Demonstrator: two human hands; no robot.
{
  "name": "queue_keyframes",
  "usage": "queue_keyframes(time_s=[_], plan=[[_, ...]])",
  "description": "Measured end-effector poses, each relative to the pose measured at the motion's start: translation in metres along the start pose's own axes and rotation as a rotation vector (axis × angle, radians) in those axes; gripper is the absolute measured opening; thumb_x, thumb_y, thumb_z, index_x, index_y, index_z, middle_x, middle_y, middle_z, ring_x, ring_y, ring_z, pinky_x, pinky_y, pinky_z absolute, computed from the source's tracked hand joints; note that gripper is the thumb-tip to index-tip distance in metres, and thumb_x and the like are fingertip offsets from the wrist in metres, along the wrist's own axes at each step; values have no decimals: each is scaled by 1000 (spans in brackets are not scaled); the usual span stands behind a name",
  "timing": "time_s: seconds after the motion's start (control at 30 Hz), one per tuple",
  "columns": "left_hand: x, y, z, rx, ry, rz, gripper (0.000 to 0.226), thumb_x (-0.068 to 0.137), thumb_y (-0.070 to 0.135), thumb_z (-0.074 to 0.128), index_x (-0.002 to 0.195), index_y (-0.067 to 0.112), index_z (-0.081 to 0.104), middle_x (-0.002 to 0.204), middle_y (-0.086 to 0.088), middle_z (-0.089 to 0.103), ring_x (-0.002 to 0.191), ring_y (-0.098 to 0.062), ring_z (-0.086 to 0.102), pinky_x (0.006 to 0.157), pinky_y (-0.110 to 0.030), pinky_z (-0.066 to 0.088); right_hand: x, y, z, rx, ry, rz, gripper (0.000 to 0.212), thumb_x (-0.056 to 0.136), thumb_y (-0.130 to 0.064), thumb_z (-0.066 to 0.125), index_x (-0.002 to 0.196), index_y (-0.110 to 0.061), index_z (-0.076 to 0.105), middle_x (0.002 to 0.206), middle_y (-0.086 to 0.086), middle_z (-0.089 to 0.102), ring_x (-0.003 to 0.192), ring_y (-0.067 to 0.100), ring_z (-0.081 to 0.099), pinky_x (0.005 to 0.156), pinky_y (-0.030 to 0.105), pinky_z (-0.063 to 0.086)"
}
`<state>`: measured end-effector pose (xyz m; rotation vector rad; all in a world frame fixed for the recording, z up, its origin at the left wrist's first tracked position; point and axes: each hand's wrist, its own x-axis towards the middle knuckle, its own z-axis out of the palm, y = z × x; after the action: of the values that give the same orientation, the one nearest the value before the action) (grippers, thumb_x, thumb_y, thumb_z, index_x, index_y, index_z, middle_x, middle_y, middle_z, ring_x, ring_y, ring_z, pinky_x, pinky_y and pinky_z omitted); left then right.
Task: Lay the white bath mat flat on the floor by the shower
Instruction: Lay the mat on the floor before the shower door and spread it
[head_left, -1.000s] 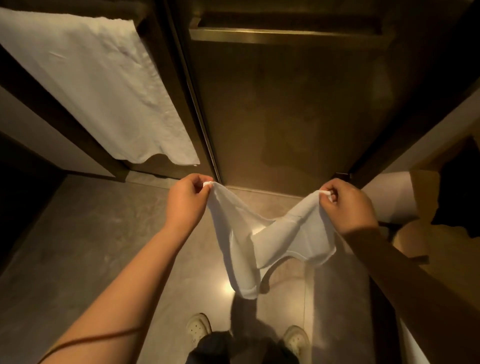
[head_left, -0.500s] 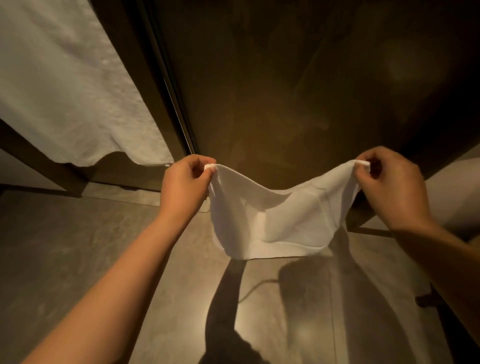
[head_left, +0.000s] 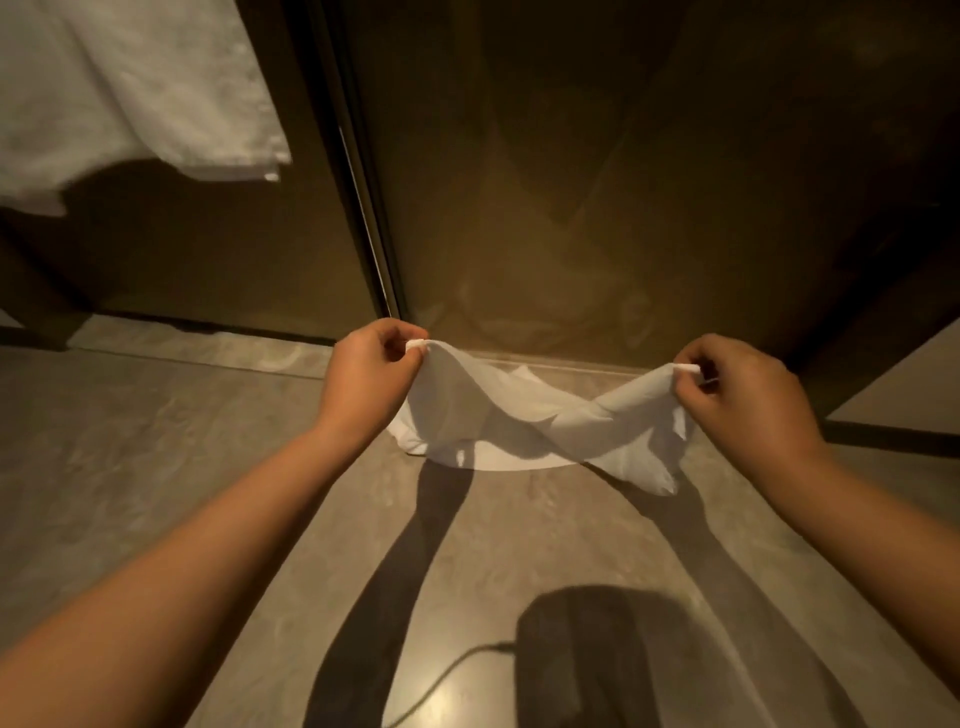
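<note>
The white bath mat (head_left: 524, 415) hangs low between my two hands, sagging in the middle. Its lower edge touches the grey floor tiles just in front of the shower threshold (head_left: 561, 366). My left hand (head_left: 371, 382) pinches the mat's left corner. My right hand (head_left: 743, 400) pinches the right corner, which is bunched and twisted. Both hands sit close above the floor, right before the dark glass shower door (head_left: 597, 182).
A white towel (head_left: 130, 88) hangs at the upper left on the glass panel beside the door frame (head_left: 363, 208). Grey tiled floor (head_left: 156, 467) spreads to the left and toward me. My shadow (head_left: 623, 654) falls on the tiles below.
Both hands have gone down toward the floor with the mat. Its lower edge, which hung in the air, now rests on the tiles by the threshold.
</note>
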<state>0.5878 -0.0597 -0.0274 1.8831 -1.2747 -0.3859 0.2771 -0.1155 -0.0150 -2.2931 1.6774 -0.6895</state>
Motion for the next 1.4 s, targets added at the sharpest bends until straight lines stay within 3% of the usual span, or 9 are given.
queue_keyframes(time_s=[0.27, 0.47, 0.67, 0.87, 0.97, 1.07, 1.2, 1.33, 1.4], plan=[[-54, -76, 38, 233, -170, 32, 13, 90, 20, 59, 100, 23, 68, 92, 8, 63, 84, -10, 60, 76, -29, 53, -56, 42, 83, -159, -215, -116, 4, 87, -25, 59, 87, -22, 61, 83, -4, 62, 70, 14, 56, 59, 30, 50], [-96, -110, 62, 329, -295, 110, 13, 89, 19, 58, 96, 17, 68, 87, 4, 64, 77, -12, 60, 70, -32, 52, -95, 72, 128, -210, -357, -267, 7, 83, -23, 61, 82, -16, 61, 79, 3, 64, 69, 24, 59, 55, 36, 48], [-115, -127, 73, 486, -470, 177, 15, 89, 14, 55, 99, 14, 66, 97, -5, 66, 76, -16, 52, 65, -27, 36, -127, 87, 133, -217, -462, -271, 15, 90, -31, 49, 89, -21, 59, 85, 3, 61, 75, 22, 54, 62, 36, 46], [-119, -146, 78, 648, -662, 117, 21, 92, 23, 55, 110, 19, 63, 108, -4, 66, 89, -18, 59, 73, -27, 45, -137, 106, 128, -315, -554, -329, 30, 92, -39, 38, 96, -19, 60, 93, 4, 61, 81, 21, 52, 67, 37, 48], [-121, -144, 81, 701, -741, 91, 32, 89, 35, 56, 119, 23, 59, 113, 0, 64, 94, -18, 59, 78, -30, 50, -137, 106, 131, -313, -625, -276, 26, 91, -40, 42, 96, -21, 60, 97, 3, 61, 86, 22, 52, 69, 35, 46], [-124, -134, 90, 656, -698, 175, 42, 87, 47, 54, 121, 22, 57, 113, 2, 62, 99, -18, 57, 81, -34, 50, -138, 101, 139, -282, -657, -151, 31, 87, -54, 49, 97, -27, 59, 95, -6, 59, 87, 17, 54, 69, 31, 42], [-121, -123, 115, 530, -612, 268, 30, 93, 32, 52, 118, 17, 59, 114, -4, 61, 106, -21, 54, 84, -36, 48, -128, 92, 153, -77, -494, 136, 30, 84, -57, 54, 87, -28, 59, 79, -9, 59, 71, 10, 53, 61, 29, 40], [-115, -120, 147, 475, -612, 242, 35, 93, 20, 51, 128, 15, 55, 127, -6, 58, 118, -24, 51, 93, -36, 44, -110, 94, 182, 167, -406, 534, 44, 85, -47, 61, 112, -13, 58, 101, 6, 65, 93, 23, 61, 74, 28, 41], [-112, -122, 160, 483, -615, 226, 39, 93, 17, 49, 132, 15, 52, 131, -6, 55, 121, -24, 48, 94, -36, 42, -104, 100, 199, 295, -389, 699, 53, 83, -45, 64, 120, -8, 54, 112, 12, 65, 101, 27, 61, 86, 34, 48]])
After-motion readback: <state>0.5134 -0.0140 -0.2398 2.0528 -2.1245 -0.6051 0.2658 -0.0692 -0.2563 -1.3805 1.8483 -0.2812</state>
